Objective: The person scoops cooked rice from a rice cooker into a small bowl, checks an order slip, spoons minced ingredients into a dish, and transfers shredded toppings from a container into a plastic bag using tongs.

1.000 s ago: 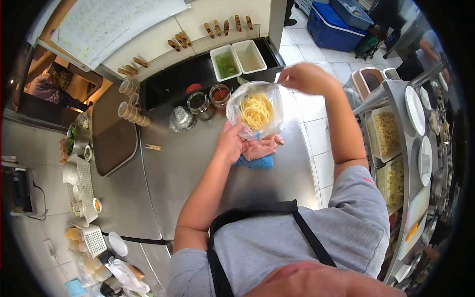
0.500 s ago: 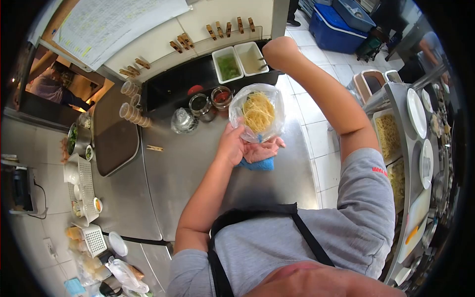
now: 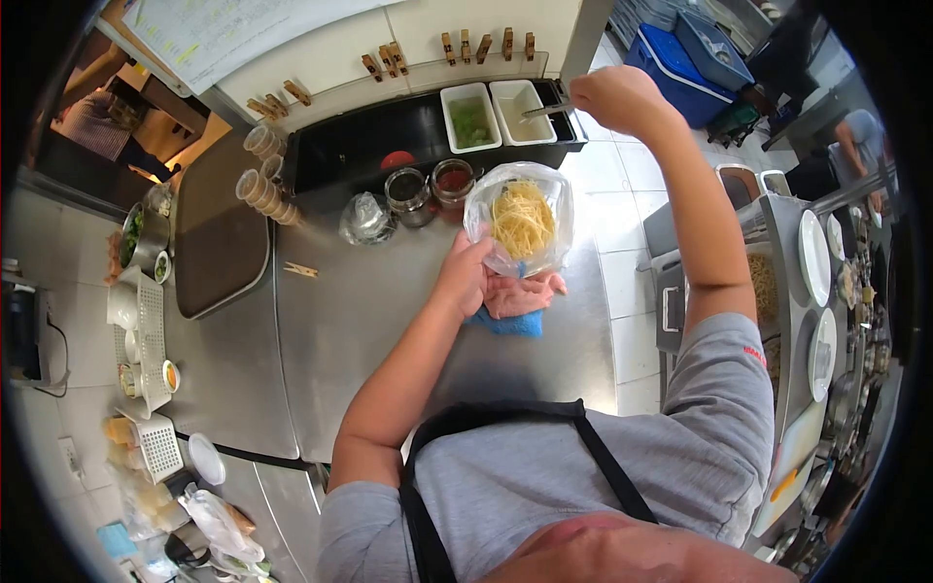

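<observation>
My left hand (image 3: 466,270) grips the lower left edge of an open clear plastic bag (image 3: 478,209) with pale yellow shredded strands (image 3: 523,222) inside. Up at the right, my right hand (image 3: 622,99) is closed on the end of metal tongs (image 3: 552,111). The tips of these tongs are over a white container (image 3: 515,95) with pale contents. Beside that container stands another white one (image 3: 470,119) holding something green in liquid. A pink cloth (image 3: 525,294) and a blue cloth (image 3: 515,323) lie under and below the bag.
Two glass jars (image 3: 409,198) and a plastic-wrapped bundle (image 3: 368,219) stand left of the bag. A clothespin (image 3: 301,270) lies on the steel counter (image 3: 369,321). Stacked cups (image 3: 258,189) and a brown tray (image 3: 222,233) are further left. At the far right, a person (image 3: 855,146) is partly visible.
My right hand went from empty air beside the bag to the containers, and now holds tongs. The tongs have come up and right from the white container. The view has shifted slightly.
</observation>
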### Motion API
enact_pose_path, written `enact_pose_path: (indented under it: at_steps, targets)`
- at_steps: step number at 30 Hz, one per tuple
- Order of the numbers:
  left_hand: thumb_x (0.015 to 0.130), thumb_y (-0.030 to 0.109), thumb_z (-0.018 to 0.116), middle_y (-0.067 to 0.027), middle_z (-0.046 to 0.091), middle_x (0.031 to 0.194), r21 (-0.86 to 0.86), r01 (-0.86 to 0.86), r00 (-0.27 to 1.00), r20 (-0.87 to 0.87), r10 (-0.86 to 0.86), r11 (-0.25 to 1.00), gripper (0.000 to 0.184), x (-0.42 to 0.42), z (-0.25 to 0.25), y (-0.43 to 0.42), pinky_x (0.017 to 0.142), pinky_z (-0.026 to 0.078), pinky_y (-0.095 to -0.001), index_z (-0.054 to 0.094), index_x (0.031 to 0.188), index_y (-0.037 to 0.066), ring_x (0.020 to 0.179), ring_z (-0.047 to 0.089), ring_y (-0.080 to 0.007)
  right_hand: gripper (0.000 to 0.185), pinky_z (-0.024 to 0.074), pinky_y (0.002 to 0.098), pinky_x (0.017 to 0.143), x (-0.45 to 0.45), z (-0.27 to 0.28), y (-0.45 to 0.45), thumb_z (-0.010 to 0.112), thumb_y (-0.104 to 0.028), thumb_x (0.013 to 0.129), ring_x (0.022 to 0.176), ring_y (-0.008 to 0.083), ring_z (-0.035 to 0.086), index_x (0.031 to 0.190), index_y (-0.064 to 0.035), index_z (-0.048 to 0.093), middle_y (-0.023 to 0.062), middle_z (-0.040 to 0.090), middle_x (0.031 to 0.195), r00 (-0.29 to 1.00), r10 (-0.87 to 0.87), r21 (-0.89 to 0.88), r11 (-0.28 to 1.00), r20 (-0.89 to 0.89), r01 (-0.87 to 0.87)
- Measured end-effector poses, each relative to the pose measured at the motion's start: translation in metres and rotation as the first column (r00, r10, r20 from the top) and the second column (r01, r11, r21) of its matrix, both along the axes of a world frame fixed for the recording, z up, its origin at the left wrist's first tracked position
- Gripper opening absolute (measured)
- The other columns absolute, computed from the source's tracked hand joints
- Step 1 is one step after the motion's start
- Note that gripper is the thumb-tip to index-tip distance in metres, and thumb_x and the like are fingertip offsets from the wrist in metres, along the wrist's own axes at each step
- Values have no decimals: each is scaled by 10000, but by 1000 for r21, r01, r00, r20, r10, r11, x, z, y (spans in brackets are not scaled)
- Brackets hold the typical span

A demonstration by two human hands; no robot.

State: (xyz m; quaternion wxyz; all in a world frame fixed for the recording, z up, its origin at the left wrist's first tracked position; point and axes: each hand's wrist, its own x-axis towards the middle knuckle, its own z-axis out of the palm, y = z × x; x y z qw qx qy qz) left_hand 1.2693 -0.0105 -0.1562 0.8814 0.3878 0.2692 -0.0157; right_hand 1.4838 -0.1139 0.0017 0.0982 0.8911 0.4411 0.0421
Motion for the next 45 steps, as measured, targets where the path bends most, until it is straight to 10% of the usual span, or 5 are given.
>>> enact_pose_path:
  at_steps: [4,16,34,39,45]
  targets:
    - [820,140,393,-110,495,978,-7,-9,1000,22,9,1000,297,2,5,-3,482,493,-301,327,1110,139,744,561,-226,191,425,370,605,-18,-16,-34,568,-196,710,681,284,551,861,-82,584,118,585,722,866,340,222,936,-367,-273]
    - [824,141,395,-98,494,1013,-19,7,1000,6,-7,1000,316,1,7,-7,498,492,-301,338,1134,158,765,560,-233,215,466,355,683,17,-60,16,476,-154,707,836,272,577,851,-79,617,116,598,898,905,-367,58,920,-214,387]
    - [801,107,422,-2,461,674,235,-63,994,107,38,970,286,-26,46,5,395,445,-230,392,1085,88,492,482,-79,130,407,345,578,-49,-101,-23,529,-142,754,637,329,520,774,-15,512,191,536,697,878,110,672,689,-467,271]
    - [805,102,430,36,399,572,300,-184,968,221,119,936,269,-93,102,23,366,368,-193,434,1068,49,450,402,-48,125,332,210,483,-109,-40,-26,516,-130,769,565,44,395,789,-10,543,-37,462,612,613,381,693,588,-692,416]
    - [807,129,454,36,383,572,317,-415,901,275,336,853,269,-213,108,43,399,284,-184,447,1060,36,484,348,-43,94,281,170,483,-221,-36,13,479,-134,796,537,32,373,794,-46,514,-49,430,603,166,574,593,727,-802,346]
